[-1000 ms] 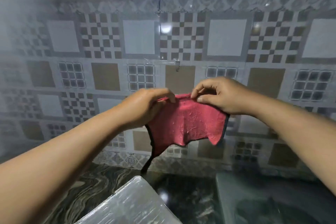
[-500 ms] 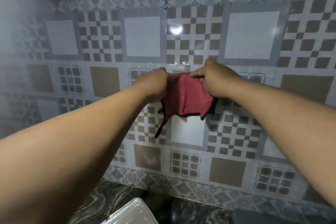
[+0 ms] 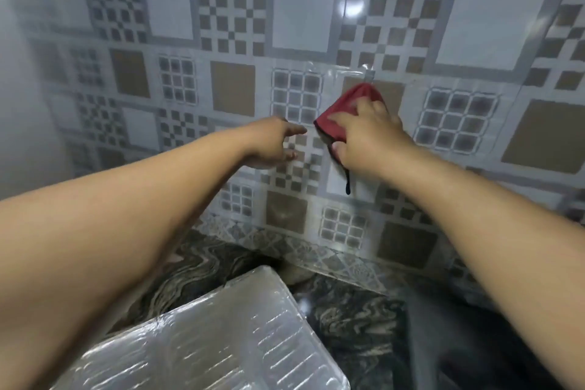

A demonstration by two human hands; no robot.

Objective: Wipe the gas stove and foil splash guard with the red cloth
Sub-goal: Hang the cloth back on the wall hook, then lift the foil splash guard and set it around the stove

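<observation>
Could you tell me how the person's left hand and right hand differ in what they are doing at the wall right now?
The right hand presses the red cloth flat against the patterned tiled wall; the left hand holds nothing. The right hand's fingers spread over the cloth, while the left hand's fingers point loosely towards the cloth without touching it. Both hands are raised in front of the wall, above the dark marbled counter.

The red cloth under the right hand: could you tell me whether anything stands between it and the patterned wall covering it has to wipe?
Nothing visible does. The right hand presses the red cloth against the wall covering; the left hand is beside it, off the cloth.
</observation>
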